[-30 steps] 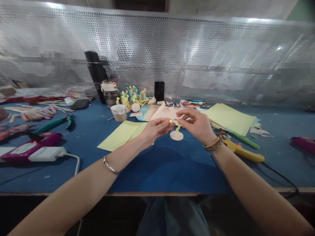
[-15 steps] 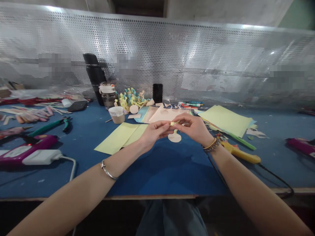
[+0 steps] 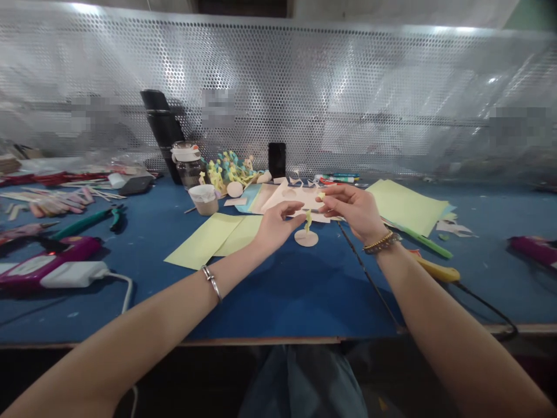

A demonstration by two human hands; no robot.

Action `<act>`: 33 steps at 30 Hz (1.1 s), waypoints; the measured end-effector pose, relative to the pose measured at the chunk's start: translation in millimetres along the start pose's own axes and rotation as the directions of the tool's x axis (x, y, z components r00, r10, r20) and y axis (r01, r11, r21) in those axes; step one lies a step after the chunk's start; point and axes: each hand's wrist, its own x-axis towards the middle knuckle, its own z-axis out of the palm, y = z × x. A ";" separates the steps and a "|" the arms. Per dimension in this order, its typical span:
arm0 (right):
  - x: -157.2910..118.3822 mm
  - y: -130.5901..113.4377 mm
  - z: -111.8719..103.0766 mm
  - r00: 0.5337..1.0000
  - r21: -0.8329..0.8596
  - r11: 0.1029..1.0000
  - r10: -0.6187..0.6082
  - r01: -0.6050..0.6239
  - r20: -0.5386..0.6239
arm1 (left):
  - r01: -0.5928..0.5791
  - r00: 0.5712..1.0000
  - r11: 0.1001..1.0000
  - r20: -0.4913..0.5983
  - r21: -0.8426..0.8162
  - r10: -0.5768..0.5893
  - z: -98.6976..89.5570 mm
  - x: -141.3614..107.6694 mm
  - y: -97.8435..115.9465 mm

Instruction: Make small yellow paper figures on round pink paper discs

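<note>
On the blue table stands a small yellow paper piece, like a stem [image 3: 308, 222], upright on a round pale disc [image 3: 306, 238]. My left hand [image 3: 279, 227] is just left of it, thumb and fingers apart with nothing seen between them; whether the thumb tip touches the stem I cannot tell. Above and to the right, my right hand [image 3: 351, 210] pinches a tiny yellow paper piece [image 3: 321, 197] between thumb and forefinger. Behind the hands lie pale pink paper sheets [image 3: 272, 199] with round cut-outs.
Yellow sheets [image 3: 198, 241] lie left of my hands, and more yellow paper [image 3: 407, 206] at right. A paper cup [image 3: 204, 201], a jar [image 3: 189, 165] and several yellow and blue paper figures [image 3: 230, 171] stand behind. A green knife [image 3: 429, 242] and yellow-handled tool [image 3: 437, 270] lie at right.
My hands have moved apart. The right hand has lifted up and right with the tiny yellow piece, and the left hand's fingers have opened beside the stem.
</note>
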 end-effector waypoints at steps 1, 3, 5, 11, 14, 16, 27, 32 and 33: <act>0.3 0.7 -0.5 1.000 -0.004 1.000 -0.002 0.002 0.002 | -0.002 1.000 1.000 0.007 0.011 0.002 1.3 2.3 -1.3; 0.9 1.7 -1.4 1.000 -0.019 1.000 0.006 -0.005 0.011 | -0.009 1.000 1.000 0.022 0.028 0.009 3.7 6.5 -4.1; 1.5 1.9 -2.2 1.000 -0.033 0.999 0.015 -0.014 0.010 | -0.011 1.000 0.999 0.029 0.048 0.009 6.7 9.7 -6.1; 2.3 0.1 -2.6 1.000 -0.025 1.000 0.016 -0.016 0.001 | -0.027 0.999 0.999 -0.017 0.043 0.028 15.1 10.9 -6.9; 2.0 -0.2 -2.3 1.000 -0.027 0.999 0.017 -0.017 0.004 | -0.056 0.998 0.998 -0.036 0.026 0.057 14.6 9.5 -7.6; 1.8 0.1 -2.3 1.000 -0.031 0.999 0.021 -0.021 0.001 | -0.077 0.995 0.997 -0.057 0.031 0.079 12.4 9.1 -8.1; 0.7 -0.7 -0.8 0.999 -0.024 0.998 0.051 -0.051 0.014 | -0.101 0.985 0.992 -0.129 0.078 0.111 6.9 6.0 -7.7; 1.2 2.6 -3.3 0.997 -0.037 0.997 0.065 -0.064 0.042 | -0.111 0.990 0.993 -0.087 0.046 0.115 5.6 3.8 -9.9; 1.5 3.6 -3.7 0.997 -0.042 0.997 0.064 -0.062 0.047 | -0.115 0.989 0.992 -0.084 0.049 0.119 5.2 3.9 -10.5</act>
